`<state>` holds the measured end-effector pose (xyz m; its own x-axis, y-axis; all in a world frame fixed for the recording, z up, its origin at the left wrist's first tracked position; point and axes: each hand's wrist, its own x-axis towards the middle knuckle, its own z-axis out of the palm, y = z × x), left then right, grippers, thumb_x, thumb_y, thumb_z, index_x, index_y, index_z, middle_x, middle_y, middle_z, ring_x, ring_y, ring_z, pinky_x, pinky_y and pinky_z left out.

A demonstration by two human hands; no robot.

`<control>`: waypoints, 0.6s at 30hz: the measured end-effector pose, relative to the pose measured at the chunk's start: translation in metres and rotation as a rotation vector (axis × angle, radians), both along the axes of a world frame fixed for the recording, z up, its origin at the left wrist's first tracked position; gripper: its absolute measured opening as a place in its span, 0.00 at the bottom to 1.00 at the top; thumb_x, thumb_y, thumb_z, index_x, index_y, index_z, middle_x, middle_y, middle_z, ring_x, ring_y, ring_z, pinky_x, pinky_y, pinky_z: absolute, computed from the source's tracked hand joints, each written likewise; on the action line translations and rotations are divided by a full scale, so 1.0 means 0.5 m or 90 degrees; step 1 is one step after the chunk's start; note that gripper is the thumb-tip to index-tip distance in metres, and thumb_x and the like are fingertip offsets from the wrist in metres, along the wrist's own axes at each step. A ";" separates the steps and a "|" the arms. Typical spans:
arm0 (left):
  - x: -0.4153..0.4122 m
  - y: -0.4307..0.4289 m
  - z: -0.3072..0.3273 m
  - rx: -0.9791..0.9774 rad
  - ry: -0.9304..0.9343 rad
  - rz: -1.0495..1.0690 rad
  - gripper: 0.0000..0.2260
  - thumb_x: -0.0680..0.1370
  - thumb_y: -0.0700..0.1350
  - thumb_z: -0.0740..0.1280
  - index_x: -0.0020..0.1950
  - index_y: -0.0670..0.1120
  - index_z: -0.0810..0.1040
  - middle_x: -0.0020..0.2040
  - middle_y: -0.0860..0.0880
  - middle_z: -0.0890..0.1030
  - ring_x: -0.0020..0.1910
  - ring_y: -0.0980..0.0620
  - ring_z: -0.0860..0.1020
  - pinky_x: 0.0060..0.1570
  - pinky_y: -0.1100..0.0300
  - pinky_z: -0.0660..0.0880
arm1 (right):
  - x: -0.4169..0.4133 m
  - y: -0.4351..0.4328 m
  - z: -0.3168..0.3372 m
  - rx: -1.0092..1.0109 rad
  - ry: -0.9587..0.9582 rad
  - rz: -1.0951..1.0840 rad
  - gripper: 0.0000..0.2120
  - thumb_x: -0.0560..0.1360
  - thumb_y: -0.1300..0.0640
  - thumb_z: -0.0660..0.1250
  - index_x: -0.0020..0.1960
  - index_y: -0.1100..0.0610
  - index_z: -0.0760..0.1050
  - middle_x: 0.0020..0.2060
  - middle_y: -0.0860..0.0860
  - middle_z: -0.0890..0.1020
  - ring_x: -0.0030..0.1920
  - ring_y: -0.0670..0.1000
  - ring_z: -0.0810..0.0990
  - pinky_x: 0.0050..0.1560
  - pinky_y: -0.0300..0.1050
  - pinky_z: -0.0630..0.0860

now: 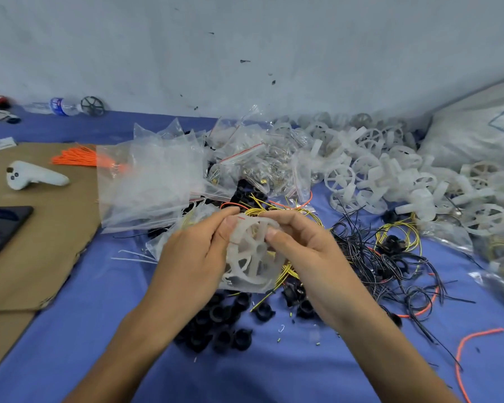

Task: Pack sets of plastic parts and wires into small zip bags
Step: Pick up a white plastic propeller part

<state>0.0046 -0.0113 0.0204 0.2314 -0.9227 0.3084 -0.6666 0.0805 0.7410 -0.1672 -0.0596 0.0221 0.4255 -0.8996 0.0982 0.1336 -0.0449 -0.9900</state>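
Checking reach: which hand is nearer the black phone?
Left. The left hand grips the zip bag right of the phone; the right hand is farther right, beyond it.

Just one view for me to work with: a wide-angle head cam, facing forward and down over the table (85,330). It's pretty close in, so the left hand (195,254) and right hand (309,251) with the bag (253,257) sit dead centre, wall (245,53) at the far side.

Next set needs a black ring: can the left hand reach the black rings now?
Probably not yet: the left hand is busy pinching the zip bag, though the black rings lie uncovered close by.
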 end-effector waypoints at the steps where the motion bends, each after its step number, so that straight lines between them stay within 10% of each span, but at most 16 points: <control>1: 0.003 0.000 0.000 -0.007 -0.001 0.004 0.19 0.81 0.59 0.55 0.66 0.57 0.78 0.52 0.58 0.84 0.53 0.55 0.80 0.55 0.53 0.75 | -0.008 0.002 0.003 -0.019 0.028 -0.011 0.08 0.79 0.61 0.66 0.55 0.53 0.80 0.44 0.56 0.84 0.42 0.47 0.80 0.43 0.39 0.76; 9: -0.009 0.008 -0.013 -0.002 -0.062 0.010 0.18 0.81 0.64 0.53 0.67 0.64 0.74 0.45 0.56 0.85 0.47 0.59 0.78 0.45 0.67 0.71 | -0.035 0.027 -0.022 -0.297 0.459 -0.137 0.09 0.77 0.44 0.66 0.42 0.48 0.74 0.35 0.44 0.76 0.37 0.44 0.72 0.39 0.42 0.69; 13: -0.022 0.019 -0.008 0.028 -0.077 -0.004 0.22 0.78 0.65 0.51 0.68 0.65 0.72 0.38 0.57 0.82 0.42 0.54 0.79 0.44 0.56 0.74 | -0.029 0.034 -0.041 -0.391 0.655 -0.196 0.20 0.75 0.32 0.56 0.42 0.48 0.67 0.30 0.44 0.72 0.35 0.48 0.72 0.35 0.47 0.68; 18: -0.038 0.024 -0.011 0.097 -0.186 -0.029 0.22 0.79 0.64 0.49 0.71 0.67 0.68 0.43 0.52 0.84 0.46 0.45 0.80 0.46 0.50 0.76 | -0.004 0.044 -0.056 -0.352 0.592 -0.124 0.17 0.74 0.33 0.59 0.48 0.46 0.72 0.29 0.44 0.77 0.36 0.47 0.77 0.39 0.47 0.73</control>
<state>-0.0141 0.0008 0.0149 0.1119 -0.9707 0.2127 -0.8507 0.0170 0.5253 -0.1692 -0.0377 -0.0059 0.3974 -0.8901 0.2233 -0.7115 -0.4525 -0.5375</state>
